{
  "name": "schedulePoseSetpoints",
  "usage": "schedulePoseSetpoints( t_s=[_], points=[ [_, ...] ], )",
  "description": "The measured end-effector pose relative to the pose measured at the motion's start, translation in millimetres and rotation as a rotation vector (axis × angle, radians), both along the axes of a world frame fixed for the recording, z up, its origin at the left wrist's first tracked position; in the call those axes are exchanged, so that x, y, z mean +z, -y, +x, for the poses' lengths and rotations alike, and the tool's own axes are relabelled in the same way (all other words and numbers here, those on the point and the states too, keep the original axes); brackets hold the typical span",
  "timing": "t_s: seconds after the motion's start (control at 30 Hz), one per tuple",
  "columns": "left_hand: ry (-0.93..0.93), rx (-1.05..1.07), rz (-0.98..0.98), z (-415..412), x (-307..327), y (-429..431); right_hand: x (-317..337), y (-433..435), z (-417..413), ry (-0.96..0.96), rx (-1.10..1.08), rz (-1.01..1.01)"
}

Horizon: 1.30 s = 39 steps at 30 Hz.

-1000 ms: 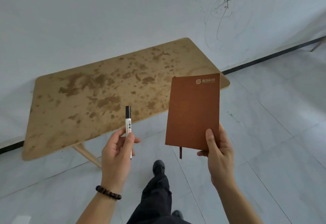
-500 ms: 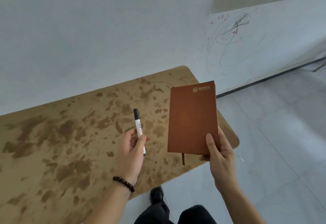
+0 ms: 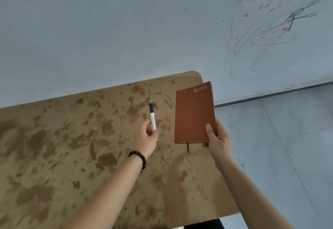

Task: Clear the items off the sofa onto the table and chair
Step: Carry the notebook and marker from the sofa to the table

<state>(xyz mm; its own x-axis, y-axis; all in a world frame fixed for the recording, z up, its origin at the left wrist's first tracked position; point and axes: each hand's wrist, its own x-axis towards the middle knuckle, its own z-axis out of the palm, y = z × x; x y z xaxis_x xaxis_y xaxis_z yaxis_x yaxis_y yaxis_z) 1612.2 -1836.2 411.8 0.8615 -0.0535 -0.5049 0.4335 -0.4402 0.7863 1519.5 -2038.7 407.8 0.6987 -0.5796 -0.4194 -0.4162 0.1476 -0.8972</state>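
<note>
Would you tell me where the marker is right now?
The marker is held upright in the left hand, above the stained table, left of the notebook.

scribbled white wall (image 3: 108, 30), grey tiled floor (image 3: 288, 147), beaded bracelet (image 3: 138, 157)

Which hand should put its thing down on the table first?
Probably the left hand: its marker is held fully over the stained table, while the right hand holds the notebook by the table's right edge.
</note>
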Motion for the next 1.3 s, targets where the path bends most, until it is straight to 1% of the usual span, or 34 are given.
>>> schedulePoseSetpoints(
  t_s=[0.17,0.23,0.3,0.4,0.43,0.5,0.67,0.77,0.87,0.93,1.0,1.13,1.23,1.3],
  points=[
    [-0.052,0.020,0.129,67,-48,62,-51,57,80,-0.055,0.157,-0.003],
    [-0.021,0.033,0.162,89,-64,83,-66,71,103,-0.054,0.226,-0.065],
    [0.043,0.086,0.200,106,-79,99,-79,80,120,-0.108,0.308,-0.238],
    [0.087,0.125,0.271,119,-93,118,-94,84,134,-0.313,0.419,-0.584],
    [0.093,0.099,0.303,120,-97,121,-98,83,134,-0.348,0.461,-0.663],
    [0.124,0.044,0.341,119,-103,125,-104,81,133,-0.371,0.511,-0.738],
    [0.186,-0.029,0.367,119,-113,122,-111,89,136,-0.391,0.556,-0.779],
    [0.141,-0.102,0.391,118,-113,118,-109,88,136,-0.405,0.584,-0.811],
    [0.119,-0.196,0.326,110,-100,111,-97,88,137,-0.444,0.642,-0.798],
    [0.140,-0.183,0.250,100,-79,102,-81,83,134,-0.454,0.678,-0.756],
    [0.203,-0.142,0.188,84,-50,89,-59,70,123,-0.396,0.675,-0.705],
    [0.374,-0.129,0.124,32,14,45,-5,25,82,-0.184,0.596,-0.657],
    [0.418,-0.114,0.065,-25,54,-7,33,-17,36,-0.055,0.481,-0.606],
    [0.456,-0.090,0.053,-66,73,-47,51,-44,-4,0.013,0.443,-0.600]
  ],
)
